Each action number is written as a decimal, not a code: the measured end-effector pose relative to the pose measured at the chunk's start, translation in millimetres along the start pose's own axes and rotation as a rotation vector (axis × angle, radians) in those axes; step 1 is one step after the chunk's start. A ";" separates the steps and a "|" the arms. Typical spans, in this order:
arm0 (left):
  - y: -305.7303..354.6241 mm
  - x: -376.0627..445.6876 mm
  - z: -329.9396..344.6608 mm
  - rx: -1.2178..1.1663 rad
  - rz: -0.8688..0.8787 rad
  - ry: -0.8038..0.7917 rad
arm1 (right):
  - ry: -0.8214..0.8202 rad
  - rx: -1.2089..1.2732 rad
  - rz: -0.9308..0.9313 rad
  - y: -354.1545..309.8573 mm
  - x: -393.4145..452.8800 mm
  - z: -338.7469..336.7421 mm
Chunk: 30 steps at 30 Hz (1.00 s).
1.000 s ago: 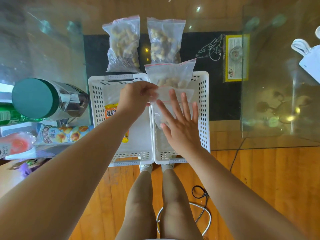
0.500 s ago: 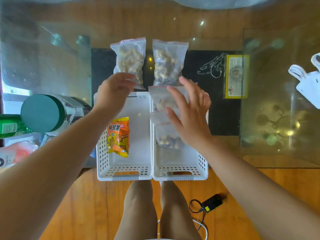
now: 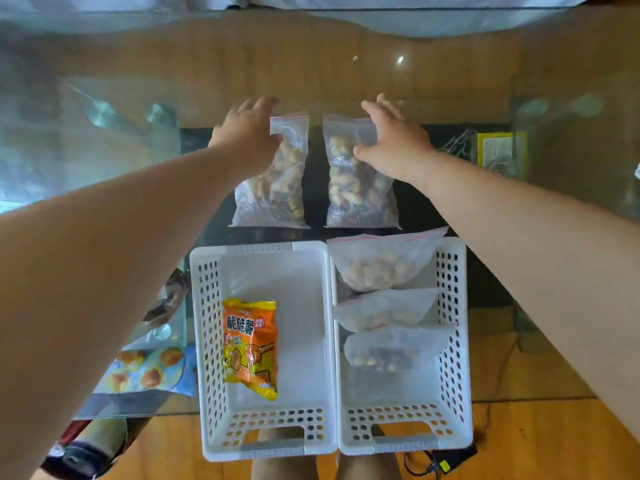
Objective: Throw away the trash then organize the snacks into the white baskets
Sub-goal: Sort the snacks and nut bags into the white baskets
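Presently logged, hands: left hand (image 3: 247, 136) laid on upper left edge of left nut bag (image 3: 277, 181), fingers reaching past top of bag, grip not discernible. Right hand (image 3: 394, 147) on upper part of right nut bag (image 3: 360, 188), thumb pressing at bag's inner side, fingers spread over top; full closure not discernible.

Task items: both nut bags flat on glass table (image 3: 104, 140), side by side, just beyond baskets. Left white basket (image 3: 211, 341) holding one orange snack packet (image 3: 250, 348). Right white basket (image 3: 453, 341) holding three clear zip bags (image 3: 384, 268), stacked front to back and overlapping.

Risks, judged: slick film slipping from a one-sided pinch; zip seal popping under squeeze, nuts spilling onto glass; two bags lifted at once colliding over baskets; right basket near full at far end, extra bag likely to perch on stack and slide out; basket fronts overhanging table edge, tipping possible under a push.

Surroundings: blue snack pack (image 3: 145, 372) at left near table edge, not yet sorted; yellow-framed card (image 3: 498, 154) at right under glass; cable with plug (image 3: 440, 464) on floor below. Obstructions between bags and baskets: none seen, apart from far basket rims.
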<state>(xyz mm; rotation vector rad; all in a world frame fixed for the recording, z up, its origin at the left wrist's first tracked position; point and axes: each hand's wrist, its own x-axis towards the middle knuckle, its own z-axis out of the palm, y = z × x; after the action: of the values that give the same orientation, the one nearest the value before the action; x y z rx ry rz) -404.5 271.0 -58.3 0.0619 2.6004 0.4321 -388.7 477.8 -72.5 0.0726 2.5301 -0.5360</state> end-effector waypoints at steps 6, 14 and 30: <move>-6.9 5.1 0.6 0.067 -0.005 -0.069 | -0.003 -0.141 -0.002 -6.4 9.1 8.0; -3.1 -22.0 -27.3 -0.155 0.040 0.065 | 0.222 0.114 -0.080 -5.1 -19.0 -13.6; 9.1 -96.4 -32.6 -0.341 -0.083 0.195 | 0.453 0.105 -0.033 18.1 -101.4 -40.8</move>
<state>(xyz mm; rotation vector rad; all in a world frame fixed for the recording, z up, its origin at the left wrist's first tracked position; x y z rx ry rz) -336.3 258.3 16.8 -0.2131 2.6647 0.8822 -320.3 516.3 5.7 0.2128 2.9433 -0.7348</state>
